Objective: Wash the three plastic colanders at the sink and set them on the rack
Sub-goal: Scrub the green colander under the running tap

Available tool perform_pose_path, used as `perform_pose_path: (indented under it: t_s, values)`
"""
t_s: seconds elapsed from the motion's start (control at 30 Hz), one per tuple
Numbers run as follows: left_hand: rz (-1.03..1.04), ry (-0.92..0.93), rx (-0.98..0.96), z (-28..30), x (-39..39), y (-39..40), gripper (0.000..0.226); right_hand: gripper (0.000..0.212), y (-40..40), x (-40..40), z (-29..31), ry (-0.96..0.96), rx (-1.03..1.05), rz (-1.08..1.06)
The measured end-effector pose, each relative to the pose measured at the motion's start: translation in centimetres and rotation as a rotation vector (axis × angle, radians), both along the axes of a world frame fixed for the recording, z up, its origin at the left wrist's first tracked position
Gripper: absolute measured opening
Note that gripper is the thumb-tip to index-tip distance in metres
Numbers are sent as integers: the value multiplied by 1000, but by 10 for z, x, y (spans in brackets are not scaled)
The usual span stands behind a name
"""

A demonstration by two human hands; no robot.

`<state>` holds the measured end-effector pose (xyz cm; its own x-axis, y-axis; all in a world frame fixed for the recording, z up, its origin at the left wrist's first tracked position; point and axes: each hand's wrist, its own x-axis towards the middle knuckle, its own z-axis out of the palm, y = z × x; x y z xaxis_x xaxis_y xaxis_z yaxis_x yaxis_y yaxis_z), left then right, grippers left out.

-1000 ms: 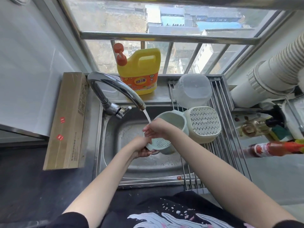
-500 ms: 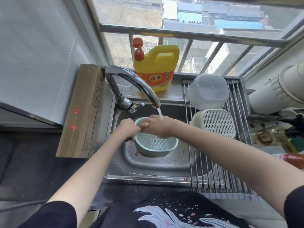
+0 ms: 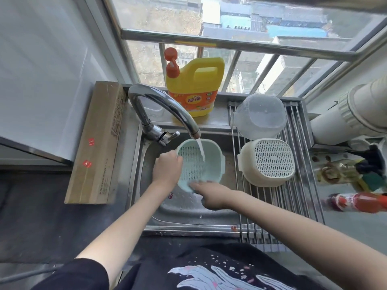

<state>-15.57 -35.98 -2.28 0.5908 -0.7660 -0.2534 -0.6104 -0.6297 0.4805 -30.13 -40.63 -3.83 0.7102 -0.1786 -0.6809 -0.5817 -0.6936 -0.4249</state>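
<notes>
A pale green colander [image 3: 199, 164] is held over the steel sink [image 3: 188, 210], tilted with its inside facing me, and water from the faucet [image 3: 167, 109] runs into it. My left hand [image 3: 166, 168] grips its left rim. My right hand [image 3: 211, 193] holds its lower edge with blurred fingers. On the roll-up rack [image 3: 278, 206] a cream colander [image 3: 268, 164] rests upside down. Behind it a clear plastic bowl [image 3: 260, 116] also lies upside down.
A yellow detergent jug [image 3: 194, 88] stands on the ledge behind the faucet. A long cardboard box [image 3: 98, 143] lies left of the sink. Right of the rack are bottles, one with a red label [image 3: 360, 203], and a white duct [image 3: 351, 114].
The green colander has turned from its base facing me, to upright, to tilted under the stream. My right hand slid from its top rim to its lower edge. The camera moved closer.
</notes>
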Motion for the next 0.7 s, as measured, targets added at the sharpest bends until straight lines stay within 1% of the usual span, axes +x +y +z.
perform_pose_path:
  t_s: [0.03, 0.07, 0.13, 0.17, 0.2, 0.23, 0.27, 0.3, 0.33, 0.37, 0.4, 0.43, 0.5, 0.53, 0.6, 0.63, 0.67, 0.7]
  values:
    - [24, 15, -27, -2, -4, 1, 26, 62, 4, 2, 5, -78, 68, -119]
    - [57, 44, -50, -5, -6, 0, 26, 58, 7, 8, 10, -120, 133, -222]
    - [120, 133, -95, -11, -10, -4, 27, 48, 8, 22, 21, -161, 198, -461]
    - [126, 182, -109, -11, -11, -8, 28, 49, 6, 28, 23, -173, 259, -619]
    - [120, 240, -107, -13, -12, -11, 30, 52, 1, 32, 23, -204, 383, -847]
    - [108, 298, -102, -12, -14, -13, 33, 53, -9, 35, 25, -269, 579, -1159]
    - [101, 361, -88, -10, -18, -15, 35, 50, -23, 37, 26, -342, 795, -1483]
    - [104, 436, -85, -10, -23, -17, 36, 46, -37, 40, 26, -407, 967, -1757]
    - [132, 536, -89, -9, -29, -18, 37, 42, -47, 42, 27, -429, 1008, -1917]
    - [170, 649, -93, -10, -35, -20, 37, 36, -54, 42, 31, -413, 963, -1927]
    - [213, 759, -91, -11, -41, -22, 37, 33, -57, 43, 35, -381, 869, -1848]
    - [251, 837, -89, -11, -45, -23, 38, 30, -58, 44, 38, -362, 770, -1727]
    - [276, 922, -77, -13, -52, -25, 38, 30, -58, 49, 44, -295, 462, -1394]
    - [269, 938, -71, -14, -54, -26, 34, 31, -57, 53, 47, -267, 254, -1191]
    - [269, 943, -59, -13, -54, -26, 18, 23, -51, 63, 50, -204, -132, -757]
    - [284, 931, -41, -12, -53, -25, 16, 23, -49, 68, 51, -177, -250, -591]
    - [313, 913, -34, -13, -50, -24, 17, 27, -47, 71, 53, -155, -300, -471]
    - [341, 884, -32, -12, -48, -23, 15, 29, -48, 73, 52, -139, -293, -449]
